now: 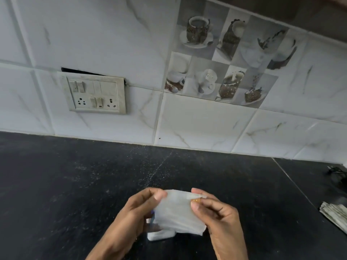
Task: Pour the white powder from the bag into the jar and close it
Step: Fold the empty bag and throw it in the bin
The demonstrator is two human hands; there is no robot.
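One tiled wall [93,34] fills the top half, with a black bench [75,184] under it. Then a picture tile of coffee cups [225,59], a switch plate [96,94], and folded papers [334,214] at the right edge.

Both hands are low centre. The left hand [131,214] and right hand [219,216] hold a thin cloudy bag [176,212] between them, just above the bench. The left fingers [159,196] pinch the top left corner and the right fingers [196,207] pinch the top right corner, so both are grasping the bag. The powder [159,237] sits in a small white lump at the bag's bottom, at or just above the bench. We see something bluish behind the bag's left side and cannot tell what it is. We cannot make out the jar.

We judge the step to be opening the bag's mouth. To do it well, we'd keep the lump hanging low, peel the top apart slowly, and make a narrow spout. A jerk could puff powder out. We'd bring the jar right under the bag before tilting.
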